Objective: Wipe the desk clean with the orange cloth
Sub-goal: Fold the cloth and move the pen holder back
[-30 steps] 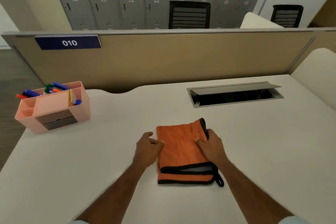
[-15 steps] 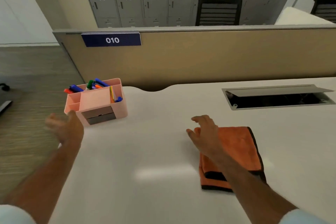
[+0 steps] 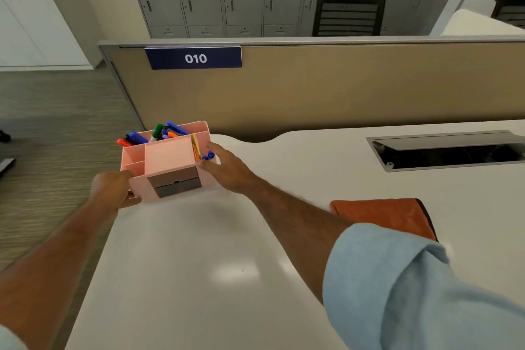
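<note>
The folded orange cloth with a dark border lies flat on the white desk, right of centre; my right sleeve hides its near part. Neither hand touches it. A pink desk organiser full of coloured markers stands at the desk's far left corner. My left hand grips the organiser's front left corner. My right hand is pressed against its right side, thumb at the front corner and fingers spread along the wall.
A cable hatch with its lid raised is sunk into the desk at the far right. A tan partition labelled 010 closes the back. The desk's left edge drops to wooden floor just beside the organiser.
Both hands left the cloth and swung left to the pink organiser. The left hand went first, then the right followed. The cloth stayed where it lay.
</note>
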Action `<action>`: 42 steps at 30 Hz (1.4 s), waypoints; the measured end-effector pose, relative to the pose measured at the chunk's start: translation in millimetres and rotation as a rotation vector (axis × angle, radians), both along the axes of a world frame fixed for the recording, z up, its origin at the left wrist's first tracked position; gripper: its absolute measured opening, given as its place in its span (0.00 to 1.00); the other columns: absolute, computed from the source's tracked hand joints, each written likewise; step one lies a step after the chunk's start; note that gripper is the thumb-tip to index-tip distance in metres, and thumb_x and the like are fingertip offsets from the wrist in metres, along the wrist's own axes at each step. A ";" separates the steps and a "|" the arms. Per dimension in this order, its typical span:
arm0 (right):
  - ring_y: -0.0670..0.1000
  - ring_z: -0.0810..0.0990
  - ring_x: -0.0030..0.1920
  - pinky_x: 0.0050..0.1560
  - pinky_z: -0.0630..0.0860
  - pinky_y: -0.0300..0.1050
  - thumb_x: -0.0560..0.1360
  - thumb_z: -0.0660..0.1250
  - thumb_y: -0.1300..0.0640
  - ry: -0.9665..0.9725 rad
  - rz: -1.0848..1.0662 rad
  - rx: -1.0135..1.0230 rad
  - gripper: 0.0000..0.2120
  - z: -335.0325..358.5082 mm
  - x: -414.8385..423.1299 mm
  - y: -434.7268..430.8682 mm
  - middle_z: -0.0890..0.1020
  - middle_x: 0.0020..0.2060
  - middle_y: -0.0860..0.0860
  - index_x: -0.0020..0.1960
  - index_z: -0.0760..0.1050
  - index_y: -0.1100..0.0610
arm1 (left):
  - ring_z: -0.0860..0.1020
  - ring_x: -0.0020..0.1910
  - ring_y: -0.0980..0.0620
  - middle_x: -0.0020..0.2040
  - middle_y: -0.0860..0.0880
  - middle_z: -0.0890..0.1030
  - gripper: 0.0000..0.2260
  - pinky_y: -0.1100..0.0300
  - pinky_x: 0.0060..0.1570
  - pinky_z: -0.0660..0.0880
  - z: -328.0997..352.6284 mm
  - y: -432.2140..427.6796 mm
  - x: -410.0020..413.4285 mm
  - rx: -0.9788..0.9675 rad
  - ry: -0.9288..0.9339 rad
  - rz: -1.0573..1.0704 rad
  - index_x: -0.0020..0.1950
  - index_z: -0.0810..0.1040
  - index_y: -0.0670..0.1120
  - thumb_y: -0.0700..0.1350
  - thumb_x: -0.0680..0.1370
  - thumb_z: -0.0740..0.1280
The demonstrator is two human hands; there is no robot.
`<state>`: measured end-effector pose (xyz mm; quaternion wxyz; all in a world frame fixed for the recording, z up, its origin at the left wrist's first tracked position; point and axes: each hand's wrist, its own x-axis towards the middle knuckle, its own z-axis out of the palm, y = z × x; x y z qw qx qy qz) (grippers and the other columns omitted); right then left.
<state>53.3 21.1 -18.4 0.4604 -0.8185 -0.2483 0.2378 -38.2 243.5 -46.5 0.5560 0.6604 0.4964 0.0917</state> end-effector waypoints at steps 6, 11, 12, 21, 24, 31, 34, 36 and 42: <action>0.49 0.73 0.53 0.45 0.71 0.39 0.77 0.66 0.51 0.017 -0.033 -0.036 0.23 -7.3 1.7 16.9 0.75 0.58 0.52 0.68 0.65 0.57 | 0.82 0.49 0.37 0.56 0.37 0.80 0.15 0.45 0.45 0.81 4.2 0.5 8.3 0.061 0.059 -0.027 0.63 0.74 0.37 0.37 0.77 0.62; 0.47 0.75 0.50 0.40 0.72 0.36 0.75 0.69 0.54 -0.011 -0.081 0.028 0.21 -1.9 11.9 -12.7 0.77 0.52 0.51 0.65 0.68 0.57 | 0.83 0.48 0.37 0.57 0.38 0.81 0.16 0.43 0.46 0.81 0.7 -26.2 21.9 0.036 -0.001 -0.103 0.64 0.74 0.37 0.36 0.76 0.62; 0.47 0.75 0.49 0.40 0.73 0.37 0.75 0.69 0.54 -0.020 -0.093 0.040 0.20 0.0 15.0 -20.8 0.78 0.53 0.52 0.64 0.69 0.56 | 0.83 0.48 0.38 0.57 0.38 0.81 0.17 0.42 0.47 0.81 1.7 -32.7 26.0 0.033 -0.011 -0.120 0.64 0.74 0.38 0.36 0.76 0.62; 0.50 0.70 0.37 0.36 0.65 0.43 0.76 0.61 0.55 -0.023 -0.297 -0.060 0.08 16.4 62.9 -133.3 0.71 0.38 0.53 0.43 0.67 0.58 | 0.79 0.58 0.37 0.63 0.40 0.79 0.16 0.42 0.50 0.81 20.2 -144.4 95.1 0.045 -0.058 -0.301 0.67 0.72 0.42 0.40 0.79 0.60; 0.51 0.71 0.39 0.39 0.67 0.46 0.75 0.60 0.52 -0.004 -0.345 -0.067 0.11 15.1 75.5 -163.4 0.72 0.39 0.60 0.44 0.69 0.61 | 0.78 0.60 0.37 0.65 0.40 0.78 0.16 0.43 0.52 0.81 19.3 -178.2 112.9 0.021 -0.061 -0.314 0.69 0.71 0.43 0.41 0.80 0.60; 0.58 0.78 0.55 0.49 0.76 0.50 0.74 0.57 0.46 0.003 -0.408 -0.111 0.23 -6.6 91.4 -197.5 0.78 0.54 0.61 0.58 0.72 0.63 | 0.77 0.62 0.38 0.66 0.41 0.77 0.16 0.46 0.51 0.80 12.3 -216.2 134.4 0.034 -0.031 -0.342 0.68 0.71 0.44 0.43 0.81 0.61; 0.59 0.77 0.57 0.57 0.77 0.58 0.76 0.58 0.47 -0.018 -0.401 -0.133 0.22 -13.5 91.2 -204.9 0.78 0.55 0.60 0.60 0.71 0.63 | 0.77 0.63 0.38 0.66 0.41 0.77 0.16 0.44 0.55 0.79 10.1 -223.8 136.8 0.034 -0.022 -0.334 0.69 0.70 0.45 0.43 0.81 0.60; 0.59 0.75 0.62 0.60 0.75 0.56 0.79 0.58 0.50 -0.027 -0.381 -0.135 0.20 -13.4 90.9 -206.8 0.76 0.61 0.59 0.65 0.69 0.61 | 0.76 0.63 0.38 0.66 0.42 0.77 0.16 0.44 0.55 0.79 9.8 -227.2 134.7 0.026 -0.021 -0.336 0.69 0.70 0.45 0.44 0.82 0.59; 0.55 0.68 0.70 0.63 0.72 0.57 0.76 0.63 0.44 -0.361 -0.374 -0.264 0.32 -20.0 84.4 -226.4 0.60 0.76 0.53 0.76 0.55 0.47 | 0.75 0.63 0.40 0.67 0.42 0.76 0.21 0.45 0.61 0.74 0.3 -238.2 119.2 0.052 -0.041 -0.280 0.70 0.69 0.44 0.53 0.81 0.54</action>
